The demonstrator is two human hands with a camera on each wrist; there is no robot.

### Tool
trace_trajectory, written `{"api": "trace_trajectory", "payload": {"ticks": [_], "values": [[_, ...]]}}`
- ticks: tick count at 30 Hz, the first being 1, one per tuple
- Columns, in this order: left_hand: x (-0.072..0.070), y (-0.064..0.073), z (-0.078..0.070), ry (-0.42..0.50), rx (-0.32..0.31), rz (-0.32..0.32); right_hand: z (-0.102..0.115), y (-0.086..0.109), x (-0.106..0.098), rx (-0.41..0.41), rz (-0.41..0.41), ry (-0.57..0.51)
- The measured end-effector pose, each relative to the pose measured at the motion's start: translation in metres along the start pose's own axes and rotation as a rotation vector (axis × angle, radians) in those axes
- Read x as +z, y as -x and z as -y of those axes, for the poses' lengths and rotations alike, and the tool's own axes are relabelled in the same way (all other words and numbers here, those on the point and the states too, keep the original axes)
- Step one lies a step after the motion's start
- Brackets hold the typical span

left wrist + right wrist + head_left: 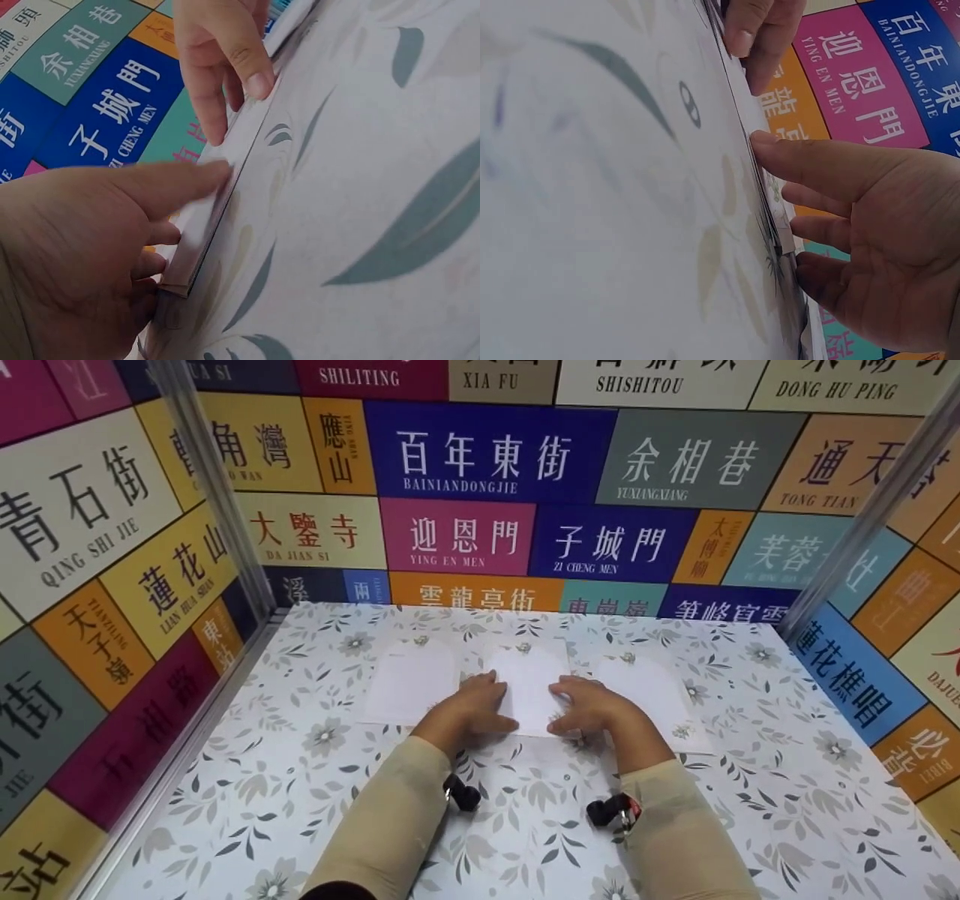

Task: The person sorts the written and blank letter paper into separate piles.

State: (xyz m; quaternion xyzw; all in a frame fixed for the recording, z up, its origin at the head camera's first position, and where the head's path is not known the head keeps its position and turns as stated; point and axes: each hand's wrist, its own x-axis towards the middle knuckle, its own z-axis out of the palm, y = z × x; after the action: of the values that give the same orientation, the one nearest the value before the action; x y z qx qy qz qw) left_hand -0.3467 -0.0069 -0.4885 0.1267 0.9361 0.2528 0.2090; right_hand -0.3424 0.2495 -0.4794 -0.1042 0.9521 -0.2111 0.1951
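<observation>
Three white sheets with small floral decorations lie in a row on the table. My hands flank the middle sheet. My left hand touches its left side, with the thumb by the near corner. Along the opposite side, my right hand rests its fingertips, its thumb near the other near corner. The left sheet lies beside my left hand, and the right sheet is partly hidden behind my right hand. Both wrist views show loosely bent fingers at the low edge of the paper.
A white cloth with grey flowers and leaves covers the table. Panels with coloured street-name signs stand along the back and both sides. Clear upright posts mark the back corners. Small black devices are strapped at my wrists.
</observation>
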Motion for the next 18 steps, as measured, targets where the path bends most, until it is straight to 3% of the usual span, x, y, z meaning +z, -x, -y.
{"api": "trace_trajectory", "payload": {"ticks": [8,18], "values": [[0.0015,0.0,-0.0033,-0.111,0.043,-0.029,0.0,-0.0005,0.0002,-0.022,0.001,0.026],[0.0027,-0.0035,-0.0045,-0.094,0.029,-0.05,0.0015,-0.0011,0.0005,0.031,0.003,-0.001]]}}
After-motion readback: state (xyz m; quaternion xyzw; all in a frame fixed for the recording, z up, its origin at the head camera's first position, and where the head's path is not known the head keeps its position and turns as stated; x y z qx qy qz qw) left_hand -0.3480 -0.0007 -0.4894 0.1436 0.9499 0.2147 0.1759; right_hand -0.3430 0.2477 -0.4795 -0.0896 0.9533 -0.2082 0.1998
